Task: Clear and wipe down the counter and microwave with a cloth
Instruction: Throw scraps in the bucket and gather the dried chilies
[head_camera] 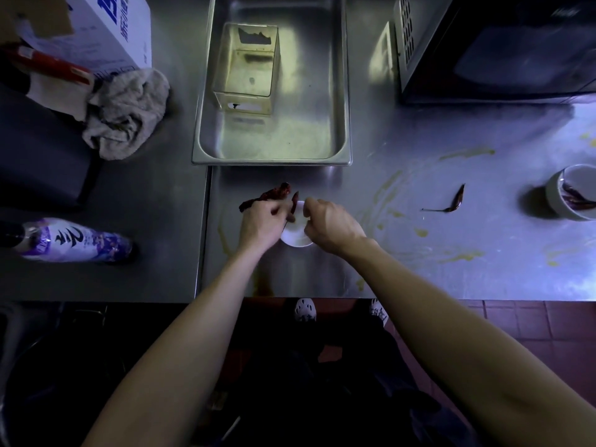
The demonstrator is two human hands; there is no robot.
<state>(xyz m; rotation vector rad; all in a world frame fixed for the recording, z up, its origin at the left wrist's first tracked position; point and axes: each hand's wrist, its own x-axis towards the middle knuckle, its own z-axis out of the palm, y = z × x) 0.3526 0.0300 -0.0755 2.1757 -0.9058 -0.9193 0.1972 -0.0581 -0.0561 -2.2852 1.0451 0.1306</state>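
Note:
A small white bowl (295, 235) stands on the steel counter (419, 269) near its front edge. My right hand (332, 225) grips the bowl's rim from the right. My left hand (263, 222) holds dried red chillies (274, 195) just left of the bowl. One more dried chilli (456, 200) lies loose on the counter to the right. A crumpled grey cloth (125, 111) lies at the back left. The dark microwave (503, 50) stands at the back right. Yellowish smears streak the counter.
A deep steel tray (338, 91) with a clear box inside sits at the back middle. A white bowl (571, 196) with chillies stands at the far right. A purple-labelled bottle (77, 240) lies at the left, a cardboard box (106, 30) behind the cloth.

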